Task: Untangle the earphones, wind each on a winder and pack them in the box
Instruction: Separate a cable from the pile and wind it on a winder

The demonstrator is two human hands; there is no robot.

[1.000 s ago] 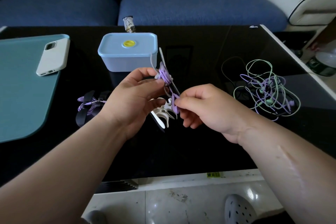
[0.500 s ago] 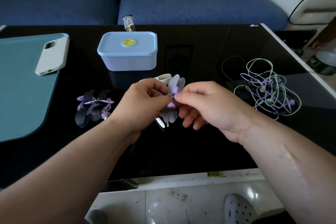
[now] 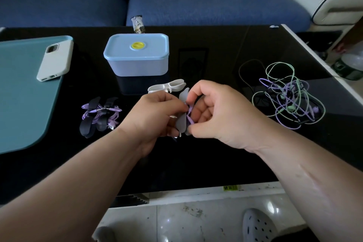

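Grey, soft-looking plastic forms the winder [image 3: 182, 122], which is held upright just above the black worktop [image 3: 196, 163], in front of the lidded blue box [image 3: 137, 61]. It is pinched in the grip of the left hand [image 3: 157, 112], while the purple earphone cord [image 3: 190, 119] is pinched against it in the narrow grip of the right hand [image 3: 222, 112]. The cord is judged light, limp and springy, liable to slip off; the winder's flaps are judged bendable. Hold is best taken at the winder's waist and near the cord's free end. A tangle of earphones [image 3: 288, 96] lies well apart to the right; a wound set [image 3: 100, 116] lies to the left.
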